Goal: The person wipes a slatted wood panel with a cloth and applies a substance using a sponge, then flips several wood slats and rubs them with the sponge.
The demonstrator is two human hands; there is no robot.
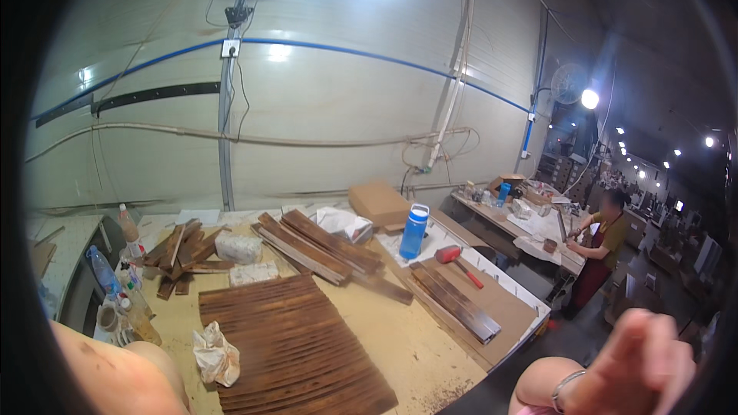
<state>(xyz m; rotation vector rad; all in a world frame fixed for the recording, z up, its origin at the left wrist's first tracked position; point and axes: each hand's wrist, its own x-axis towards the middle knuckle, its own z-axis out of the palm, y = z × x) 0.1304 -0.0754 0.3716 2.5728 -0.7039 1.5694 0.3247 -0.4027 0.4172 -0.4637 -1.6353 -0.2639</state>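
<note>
Slats [292,342] lie left of right grip [634,376], its opening and hold blurred beyond telling.

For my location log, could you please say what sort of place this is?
Probably a woodworking workshop: brown wooden slats laid side by side, a red mallet and an aproned worker.

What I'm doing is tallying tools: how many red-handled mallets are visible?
1: the red-handled mallet lies just right of the tall blue plastic bottle. Others may be hidden under the piled brown wooden slats.

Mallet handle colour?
Mallet handle is red, best seen in the head view.
</note>
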